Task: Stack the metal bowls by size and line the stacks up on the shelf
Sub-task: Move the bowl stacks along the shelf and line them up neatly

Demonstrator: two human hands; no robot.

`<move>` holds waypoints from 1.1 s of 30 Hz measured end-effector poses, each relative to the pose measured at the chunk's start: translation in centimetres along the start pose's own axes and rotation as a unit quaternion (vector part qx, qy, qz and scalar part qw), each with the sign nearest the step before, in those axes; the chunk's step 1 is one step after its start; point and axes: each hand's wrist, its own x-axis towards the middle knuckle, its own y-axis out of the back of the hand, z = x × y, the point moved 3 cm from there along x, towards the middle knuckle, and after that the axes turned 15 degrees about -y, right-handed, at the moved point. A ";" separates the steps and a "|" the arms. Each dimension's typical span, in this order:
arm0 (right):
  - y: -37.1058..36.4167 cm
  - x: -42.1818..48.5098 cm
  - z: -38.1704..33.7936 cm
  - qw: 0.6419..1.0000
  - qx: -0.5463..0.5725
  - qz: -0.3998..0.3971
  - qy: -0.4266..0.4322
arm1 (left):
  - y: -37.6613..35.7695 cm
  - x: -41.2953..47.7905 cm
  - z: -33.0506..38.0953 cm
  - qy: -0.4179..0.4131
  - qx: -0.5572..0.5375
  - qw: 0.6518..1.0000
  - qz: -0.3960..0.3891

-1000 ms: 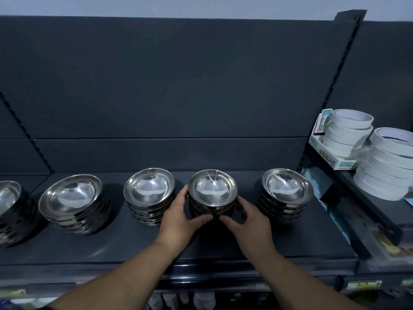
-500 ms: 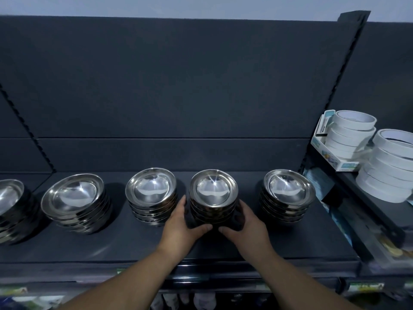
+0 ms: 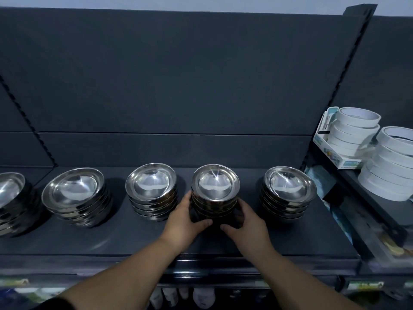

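Metal bowls (image 3: pixel 215 185) stand in five stacks along a dark shelf (image 3: pixel 125 240). A person's left hand (image 3: pixel 183 222) and right hand (image 3: pixel 249 224) clasp the second stack from the right (image 3: pixel 213 205) low on its sides, thumbs nearly meeting in front. The fingers curl behind it, mostly out of sight. Shadow between the palms hides its base, so whether it rests on the shelf cannot be told. The left neighbour stack (image 3: pixel 154 204) and the right neighbour stack (image 3: pixel 283 209) stand apart from it, with a wider stack (image 3: pixel 78 209) further left. The far-left stack (image 3: pixel 11 198) is cut off by the frame edge. At right, white tape rolls (image 3: pixel 355 133) are partly cropped. Goods below the shelf edge are blurred.
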 end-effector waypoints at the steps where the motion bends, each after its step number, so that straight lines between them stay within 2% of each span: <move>1: 0.0 -0.1 0.1 1.000 -0.007 -0.001 -0.003 | 0.1 -0.1 0.2 -0.001 0.012 1.000 -0.004; 4: -0.1 -0.6 0.3 0.998 -0.065 0.015 -0.004 | 0.3 -0.9 0.7 -0.003 0.063 0.998 -0.011; 7: -0.1 -1.7 0.5 0.989 -0.140 0.027 -0.030 | 0.6 -2.4 0.9 -0.006 0.155 0.986 -0.059; 11: -0.5 -3.5 0.3 0.965 -0.257 0.004 -0.055 | 2.4 -4.5 0.5 -0.032 0.236 0.964 -0.120; 15: -2.1 -5.6 -0.9 0.943 -0.329 0.011 -0.058 | 6.0 -6.8 -0.5 -0.042 0.285 0.949 -0.126; 21: -8.7 -10.6 -5.3 0.947 -0.319 0.001 -0.022 | 15.0 -12.8 -3.1 -0.035 0.299 0.950 -0.086; 28: -19.1 -16.4 -11.5 0.959 -0.279 -0.049 0.013 | 28.3 -20.7 -7.5 0.042 0.312 0.948 -0.047; 33: -24.2 -17.8 -14.2 0.957 -0.284 -0.052 0.026 | 35.5 -23.5 -10.1 0.073 0.323 0.943 -0.019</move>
